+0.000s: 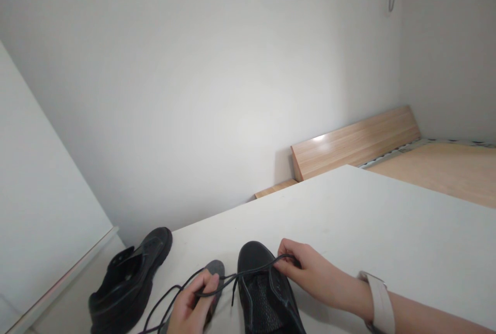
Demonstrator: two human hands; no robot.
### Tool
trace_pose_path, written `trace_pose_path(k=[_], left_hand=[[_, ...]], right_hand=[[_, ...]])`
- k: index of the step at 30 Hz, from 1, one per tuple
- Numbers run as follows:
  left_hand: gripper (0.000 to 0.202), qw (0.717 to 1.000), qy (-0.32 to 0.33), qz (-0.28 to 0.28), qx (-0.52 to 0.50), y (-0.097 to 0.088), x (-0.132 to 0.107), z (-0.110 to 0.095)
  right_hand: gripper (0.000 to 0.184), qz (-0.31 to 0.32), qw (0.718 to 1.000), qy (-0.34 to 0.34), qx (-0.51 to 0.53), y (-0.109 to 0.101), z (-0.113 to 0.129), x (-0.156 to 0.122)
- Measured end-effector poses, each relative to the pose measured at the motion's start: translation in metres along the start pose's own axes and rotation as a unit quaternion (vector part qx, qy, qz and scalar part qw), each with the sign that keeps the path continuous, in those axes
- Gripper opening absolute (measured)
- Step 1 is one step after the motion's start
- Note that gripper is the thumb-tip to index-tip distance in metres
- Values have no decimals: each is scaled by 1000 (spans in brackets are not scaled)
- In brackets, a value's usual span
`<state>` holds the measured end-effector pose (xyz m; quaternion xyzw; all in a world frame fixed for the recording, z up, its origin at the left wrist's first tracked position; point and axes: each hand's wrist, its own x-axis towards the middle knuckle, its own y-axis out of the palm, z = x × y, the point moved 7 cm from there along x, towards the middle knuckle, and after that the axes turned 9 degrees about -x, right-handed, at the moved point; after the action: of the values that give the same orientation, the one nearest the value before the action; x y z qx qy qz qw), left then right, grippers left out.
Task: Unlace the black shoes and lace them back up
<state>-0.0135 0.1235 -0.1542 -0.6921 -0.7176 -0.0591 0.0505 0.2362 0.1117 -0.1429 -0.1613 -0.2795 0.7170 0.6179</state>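
A black shoe [263,303] stands on the white table, toe pointing away from me, its heel end cut off by the lower edge of the view. A black shoelace [251,271] stretches across its upper near the toe. My right hand [298,262] pinches the lace just right of the toe. To the left of the shoe, my left hand [197,300] grips the same lace between thumb and fingers, with loose loops trailing below and left. A dark grey insole-like piece [217,268] lies partly hidden behind my left hand.
A second black shoe [132,279] rests on its side at the left of the white table [318,215]. A white panel [42,194] rises at far left. Beyond the table are a wooden headboard [356,140] and a bed base [445,166], against a plain wall.
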Motion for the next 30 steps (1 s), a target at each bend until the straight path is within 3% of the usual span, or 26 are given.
trace_pose_path(k=[3, 6, 10, 14, 19, 24, 30], left_hand=[[56, 998, -6, -57, -26, -15, 4, 4], [52, 994, 29, -88, -54, -23, 7, 0], [47, 989, 89, -81, -84, -24, 10, -11], [45, 987, 103, -67, -101, -22, 9, -13], [44, 985, 99, -32, -137, -13, 4, -12], [44, 986, 88, -14, -144, -7, 2, -13], [45, 989, 72, 17, -130, -8, 6, -6]], right_hand=[[21, -3, 1000, -5, -16, 0, 2, -1], [33, 0, 1000, -3, 23, 2, 4, 0], [38, -19, 992, 14, 121, 1, 2, 3], [49, -63, 971, 24, 229, -9, 1, 6], [50, -122, 915, -33, 384, -22, 11, 2], [47, -82, 857, -66, 504, -20, 24, -4], [45, -12, 832, -85, 548, -14, 35, -12]])
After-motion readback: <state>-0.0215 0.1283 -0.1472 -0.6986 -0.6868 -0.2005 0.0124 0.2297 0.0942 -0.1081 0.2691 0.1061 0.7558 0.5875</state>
